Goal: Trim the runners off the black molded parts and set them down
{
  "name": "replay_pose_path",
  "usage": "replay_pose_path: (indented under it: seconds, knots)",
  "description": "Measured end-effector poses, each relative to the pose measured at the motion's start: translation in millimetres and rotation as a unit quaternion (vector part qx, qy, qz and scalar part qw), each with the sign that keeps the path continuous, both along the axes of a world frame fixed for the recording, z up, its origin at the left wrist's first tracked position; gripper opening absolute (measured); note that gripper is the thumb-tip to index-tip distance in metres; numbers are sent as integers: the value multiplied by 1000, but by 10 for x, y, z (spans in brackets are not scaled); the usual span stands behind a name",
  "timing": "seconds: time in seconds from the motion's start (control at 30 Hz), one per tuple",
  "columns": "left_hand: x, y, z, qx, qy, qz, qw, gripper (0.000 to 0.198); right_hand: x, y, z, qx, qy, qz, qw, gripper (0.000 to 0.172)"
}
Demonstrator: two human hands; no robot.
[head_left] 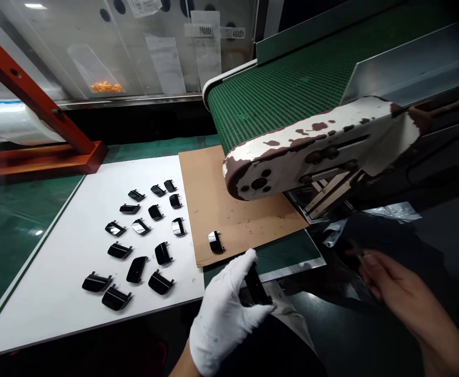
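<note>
My left hand (229, 309), in a white glove, grips a glossy black plastic part (256, 285) between thumb and fingers, just off the table's front edge. To the right, over the dark floor, my bare right hand (384, 277) is closed with its fingertips pinched. A thin dark shape sticks out of them, too blurred to name. One similar black plastic part (215, 242) lies on the brown cardboard sheet (214, 183), close to my left hand. Several more black parts (136, 269) are spread over the white board (68, 230), some reflecting light.
A green conveyor belt (276, 94) with a chipped white frame overhangs the cardboard. Tiny curled scraps (249, 221) are scattered beneath it. At the left stands an orange metal stand (76, 157) beside a roll of clear film (17, 123). Plastic bags (394, 212) lie at the right.
</note>
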State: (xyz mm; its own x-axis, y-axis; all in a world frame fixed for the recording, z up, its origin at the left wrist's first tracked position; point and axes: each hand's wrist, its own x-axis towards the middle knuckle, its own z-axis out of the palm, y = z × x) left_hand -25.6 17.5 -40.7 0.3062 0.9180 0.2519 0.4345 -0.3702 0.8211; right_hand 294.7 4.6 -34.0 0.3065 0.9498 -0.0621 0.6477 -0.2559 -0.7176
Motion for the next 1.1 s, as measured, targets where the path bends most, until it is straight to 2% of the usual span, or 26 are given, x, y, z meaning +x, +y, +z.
replay_pose_path:
  seconds: [0.1,0.2,0.27,0.33,0.43,0.57,0.7,0.8,0.97,1.1]
  knots:
    - [21,-11,56,-9,-35,-7,999,77,-494,-26,141,-39,90,150,984,41]
    - [27,-44,108,0,-46,-19,999,76,-906,-18,327,-57,92,281,954,39]
    - [20,-71,135,-6,-49,-18,999,77,-1085,-7,429,-49,67,317,945,40]
    - [6,-94,159,-25,-52,-16,998,80,-1183,12,487,-41,30,350,936,52]
    - [-21,-105,195,-54,-74,-30,995,83,-1231,55,495,-17,-25,359,933,65]
    - [-48,-82,242,-76,-109,-63,989,83,-1233,94,448,26,-75,324,943,61]
    - [-61,-59,267,-110,-128,-85,982,84,-1255,102,431,48,-124,332,934,62]
    - [-62,-43,273,-140,-139,-95,976,87,-1293,105,451,46,-151,353,922,67]
    - [-53,-11,274,-155,-134,-104,973,92,-1330,121,490,0,-158,392,906,79]
    - [-61,-1,257,-173,-129,-98,972,93,-1335,114,459,27,-167,399,901,77]
